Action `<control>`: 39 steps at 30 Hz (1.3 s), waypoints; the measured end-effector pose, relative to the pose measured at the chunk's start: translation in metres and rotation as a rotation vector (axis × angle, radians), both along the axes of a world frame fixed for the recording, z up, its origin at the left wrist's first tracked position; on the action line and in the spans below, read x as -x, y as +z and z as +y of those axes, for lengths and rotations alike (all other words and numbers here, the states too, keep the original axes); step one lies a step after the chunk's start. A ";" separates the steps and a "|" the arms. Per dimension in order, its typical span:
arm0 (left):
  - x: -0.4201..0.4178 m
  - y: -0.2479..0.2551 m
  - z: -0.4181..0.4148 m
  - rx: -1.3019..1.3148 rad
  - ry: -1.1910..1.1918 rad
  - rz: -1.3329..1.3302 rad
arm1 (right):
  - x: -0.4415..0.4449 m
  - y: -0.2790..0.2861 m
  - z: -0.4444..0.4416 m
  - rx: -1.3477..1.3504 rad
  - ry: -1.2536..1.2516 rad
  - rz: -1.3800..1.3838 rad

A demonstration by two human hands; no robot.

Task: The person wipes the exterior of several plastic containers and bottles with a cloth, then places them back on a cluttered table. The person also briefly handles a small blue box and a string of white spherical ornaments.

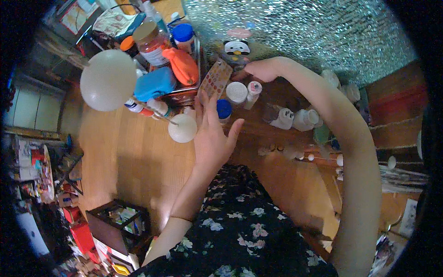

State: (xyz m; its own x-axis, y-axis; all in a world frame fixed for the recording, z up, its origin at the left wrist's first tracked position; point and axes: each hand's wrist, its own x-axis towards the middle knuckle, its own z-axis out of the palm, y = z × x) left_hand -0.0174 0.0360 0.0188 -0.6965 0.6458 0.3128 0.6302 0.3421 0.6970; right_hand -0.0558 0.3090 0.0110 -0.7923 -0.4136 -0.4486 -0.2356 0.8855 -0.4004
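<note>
My left hand point(211, 133) has its fingers spread, with the fingertips at the lower end of a flat patterned card or sheet point(217, 78); whether they grip it is unclear. My right hand point(264, 69) reaches in from the right, its fingertips partly hidden beside a penguin-faced item point(236, 48). Just below that hand stand a white round lid point(237, 92) and a small white bottle with a picture on its cap point(254, 87). A blue-capped jar point(224, 108) is right beside my left fingers.
A tray point(199, 62) at upper left holds a gold-lidded jar point(148, 38), an orange pouch point(183, 67) and a blue case point(155, 83). White balls point(109, 80) rise near its left side. White figurines and bottles point(305, 119) stand at right, before a glittery backing point(294, 27).
</note>
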 end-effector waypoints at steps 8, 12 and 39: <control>-0.022 0.010 -0.002 0.046 -0.037 0.234 | -0.013 0.006 0.002 -0.112 -0.074 0.010; -0.021 -0.009 0.017 0.036 -0.029 0.314 | -0.032 0.005 -0.001 0.025 -0.219 -0.018; 0.008 -0.040 0.079 0.055 0.095 0.478 | -0.097 0.019 0.020 -0.333 -0.347 -0.160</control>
